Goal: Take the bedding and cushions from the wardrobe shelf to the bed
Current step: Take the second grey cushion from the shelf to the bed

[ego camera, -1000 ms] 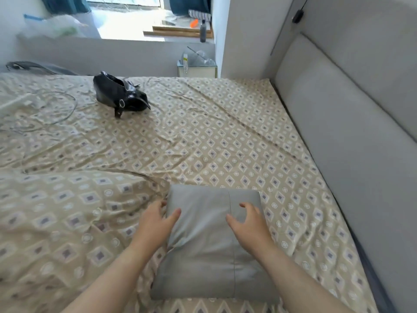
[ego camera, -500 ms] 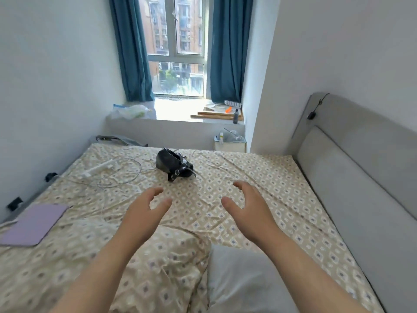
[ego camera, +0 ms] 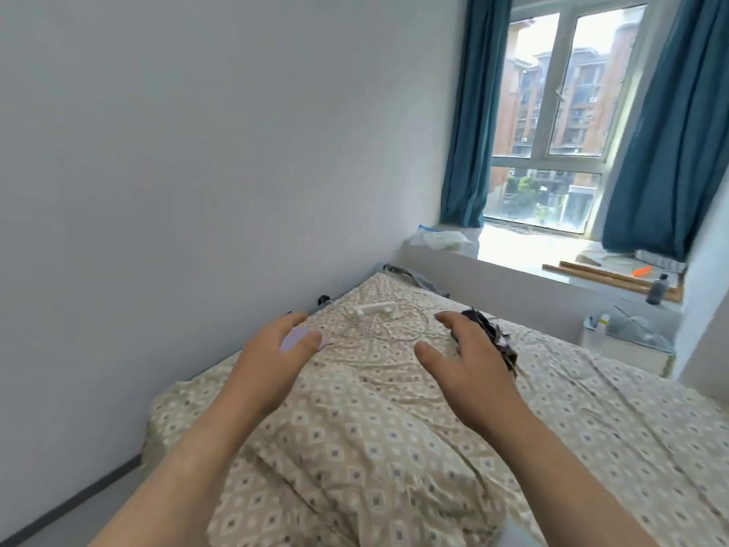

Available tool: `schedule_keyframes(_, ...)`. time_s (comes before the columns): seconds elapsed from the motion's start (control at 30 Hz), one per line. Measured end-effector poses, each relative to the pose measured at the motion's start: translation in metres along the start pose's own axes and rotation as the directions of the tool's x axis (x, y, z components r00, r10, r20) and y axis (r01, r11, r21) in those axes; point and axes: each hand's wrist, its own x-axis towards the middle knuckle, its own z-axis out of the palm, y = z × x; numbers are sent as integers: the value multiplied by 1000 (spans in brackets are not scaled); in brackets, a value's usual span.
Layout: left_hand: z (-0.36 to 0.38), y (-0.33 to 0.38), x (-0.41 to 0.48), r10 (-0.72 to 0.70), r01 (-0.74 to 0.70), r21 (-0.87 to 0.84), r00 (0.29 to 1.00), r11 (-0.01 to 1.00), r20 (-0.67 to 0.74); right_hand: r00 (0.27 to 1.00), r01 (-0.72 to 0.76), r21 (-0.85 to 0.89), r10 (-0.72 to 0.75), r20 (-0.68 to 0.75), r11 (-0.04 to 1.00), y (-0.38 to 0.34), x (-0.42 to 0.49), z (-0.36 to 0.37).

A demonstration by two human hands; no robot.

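The bed [ego camera: 591, 420] carries a beige sheet with a diamond pattern. A bulky folded quilt [ego camera: 355, 448] in the same pattern lies on its near left corner. My left hand [ego camera: 268, 369] and my right hand [ego camera: 469, 369] hover above the quilt, fingers apart, holding nothing. The grey cushion seen earlier is out of view. The wardrobe is not in view.
A black bag [ego camera: 497, 337] lies on the bed behind my right hand. A white power strip with its cable [ego camera: 374, 311] and a purple pad [ego camera: 294, 339] lie near the left wall. The windowsill [ego camera: 552, 254] holds bags, wooden boards and a bottle. A clear bin [ego camera: 627, 329] stands by the bed.
Both hands have let go of the grey cushion and lifted off it. My view has swung up and to the left, so the cushion and the headboard have left the frame.
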Motion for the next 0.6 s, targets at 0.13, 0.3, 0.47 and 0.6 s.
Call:
schedule_keyframes(0.13, -58, 5, -34, -34, 51, 80, 980, 995, -196, 985, 130, 84, -138, 104, 988, -39, 7, 23)
schedule_keyframes(0.3, -158, 6, -102, -71, 161, 190, 910, 968, -408, 911, 310, 206, -352, 214, 928, -119, 4, 75)
schedule_keyframes(0.47, -244, 5, -181, -72, 265, 256, 811, 930, -581, 795, 421, 340, -522, 309, 841, -206, -26, 129)
schedule_keyframes(0.6, -313, 0, -251, -80, 343, 237, 702, 909, -708, 692, 467, 460, -636, 341, 756, -279, -64, 173)
